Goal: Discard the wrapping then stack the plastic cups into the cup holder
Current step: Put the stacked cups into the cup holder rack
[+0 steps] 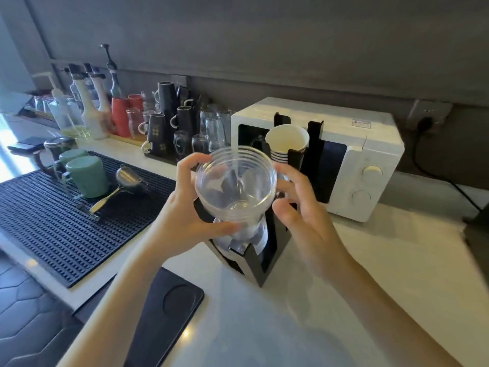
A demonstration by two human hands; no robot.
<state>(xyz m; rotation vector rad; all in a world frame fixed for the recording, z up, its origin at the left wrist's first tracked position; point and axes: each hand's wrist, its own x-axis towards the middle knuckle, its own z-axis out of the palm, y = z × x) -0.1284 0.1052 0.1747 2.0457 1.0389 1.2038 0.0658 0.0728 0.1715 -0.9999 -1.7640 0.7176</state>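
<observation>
A stack of clear plastic cups (235,178) hangs upright over the near slot of the black cup holder (267,263), mouth toward me. My left hand (185,207) grips the stack's left side with thumb under and fingers over the rim. My right hand (296,205) touches its right side with curled fingers. More clear cups (248,234) sit lower in that same slot. A stack of white paper cups (287,143) fills the holder's far slot. No wrapping is visible.
A white microwave (365,165) stands right behind the holder. A black ribbed mat (53,226) at left carries green mugs (87,176) and a metal scoop (127,184). Dark mugs, glasses and bottles line the back wall. A black tray (169,308) lies near my left forearm.
</observation>
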